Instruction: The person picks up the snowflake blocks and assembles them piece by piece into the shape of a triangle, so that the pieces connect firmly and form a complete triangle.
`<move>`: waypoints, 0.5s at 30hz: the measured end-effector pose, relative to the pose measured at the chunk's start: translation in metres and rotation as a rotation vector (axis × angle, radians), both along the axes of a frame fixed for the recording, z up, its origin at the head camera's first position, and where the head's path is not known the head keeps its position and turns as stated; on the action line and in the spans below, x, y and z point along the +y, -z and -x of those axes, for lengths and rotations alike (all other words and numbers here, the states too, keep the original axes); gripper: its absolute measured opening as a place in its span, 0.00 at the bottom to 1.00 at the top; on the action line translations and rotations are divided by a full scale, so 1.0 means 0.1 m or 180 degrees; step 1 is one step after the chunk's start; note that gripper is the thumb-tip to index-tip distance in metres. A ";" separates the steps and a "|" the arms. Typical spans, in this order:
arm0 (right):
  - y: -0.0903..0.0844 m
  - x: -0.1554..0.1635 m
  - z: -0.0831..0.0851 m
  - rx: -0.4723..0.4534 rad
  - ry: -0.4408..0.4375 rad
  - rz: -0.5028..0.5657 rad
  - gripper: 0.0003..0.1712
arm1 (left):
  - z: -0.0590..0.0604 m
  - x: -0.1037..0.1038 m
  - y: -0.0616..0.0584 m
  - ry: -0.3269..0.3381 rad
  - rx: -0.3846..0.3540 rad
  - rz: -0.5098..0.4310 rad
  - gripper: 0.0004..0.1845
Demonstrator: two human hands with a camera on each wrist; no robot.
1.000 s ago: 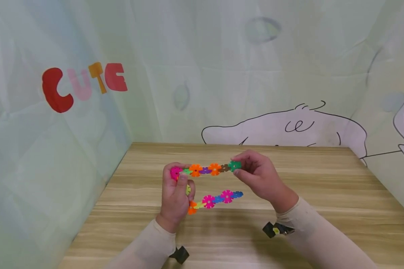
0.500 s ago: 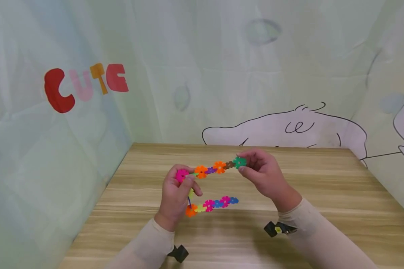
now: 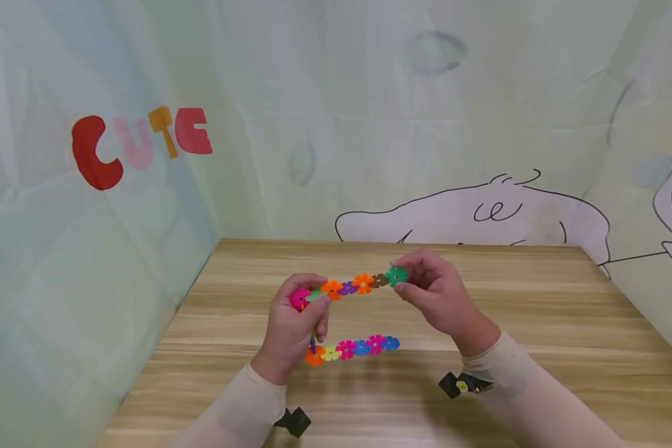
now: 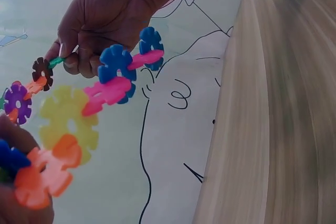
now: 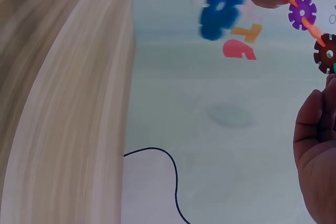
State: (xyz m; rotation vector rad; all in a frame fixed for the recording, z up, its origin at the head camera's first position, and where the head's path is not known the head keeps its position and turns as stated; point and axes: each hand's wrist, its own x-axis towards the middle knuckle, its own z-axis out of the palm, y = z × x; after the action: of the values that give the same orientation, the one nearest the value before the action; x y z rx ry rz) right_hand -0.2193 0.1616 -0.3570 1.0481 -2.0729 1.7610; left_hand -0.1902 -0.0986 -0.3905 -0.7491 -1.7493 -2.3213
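Note:
Both hands hold up one U-shaped chain of interlocking plastic snowflake discs [image 3: 363, 284] above the table. My left hand [image 3: 292, 326] pinches its bend between thumb and fingers, by a magenta disc [image 3: 299, 298] and a light green one. At the far end of the upper row, my right hand [image 3: 437, 292] pinches a dark green disc [image 3: 396, 276] beside a brown disc [image 4: 42, 73]. The lower row runs from an orange disc [image 3: 314, 356] through yellow and magenta to a blue disc [image 3: 391, 343], its end free. Part of the bend is hidden behind the left fingers.
The wood-grain table [image 3: 526, 311] spreads beneath both arms. Pale printed curtains [image 3: 313, 124] with letters and a cartoon animal close off the back and sides. Each sleeve carries a black wrist camera, such as the left one [image 3: 298, 422].
My left thumb has slid right, from the magenta disc toward the green and orange ones. The lower row has dropped slightly lower in view. My right hand keeps its pinch and has shifted slightly right.

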 end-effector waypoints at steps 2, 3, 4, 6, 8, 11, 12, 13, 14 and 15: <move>0.01 -0.01 -0.01 0.0014 -0.0012 -0.0005 0.17 | 0.00 0.00 0.00 0.0030 0.0046 -0.0097 0.12; 0.01 -0.02 -0.01 0.0023 -0.0018 -0.0009 0.17 | 0.00 -0.01 0.00 0.0040 0.0069 -0.0131 0.11; 0.01 -0.03 -0.01 0.0035 -0.0021 -0.0023 0.17 | 0.00 -0.01 -0.01 0.0056 0.0096 -0.0172 0.10; -0.01 -0.04 -0.03 0.0012 -0.0007 -0.0068 0.17 | 0.00 -0.01 -0.01 0.0078 0.0151 -0.0229 0.09; 0.00 -0.05 -0.04 -0.0037 -0.0011 -0.0114 0.17 | 0.00 -0.02 -0.02 0.0086 0.0182 -0.0256 0.09; 0.01 -0.06 -0.05 -0.0120 -0.0039 -0.0163 0.15 | -0.01 -0.03 -0.03 0.0055 0.0216 -0.0256 0.09; 0.05 -0.05 -0.03 -0.0122 -0.0055 -0.0154 0.15 | -0.01 -0.03 -0.04 0.0040 0.0230 -0.0242 0.09; 0.05 -0.05 -0.03 -0.0127 -0.0067 -0.0132 0.15 | -0.01 -0.03 -0.04 0.0031 0.0240 -0.0236 0.09; 0.06 -0.05 -0.03 -0.0117 -0.0079 -0.0107 0.15 | -0.01 -0.03 -0.04 0.0022 0.0251 -0.0228 0.09; 0.06 -0.05 -0.03 -0.0104 -0.0086 -0.0082 0.15 | -0.01 -0.03 -0.04 0.0014 0.0255 -0.0213 0.09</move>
State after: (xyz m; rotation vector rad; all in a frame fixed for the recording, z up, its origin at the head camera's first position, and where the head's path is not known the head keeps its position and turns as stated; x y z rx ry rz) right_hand -0.2161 0.1563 -0.3631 1.0664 -2.1158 1.7804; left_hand -0.1888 -0.1018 -0.3869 -0.8232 -1.6302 -2.3064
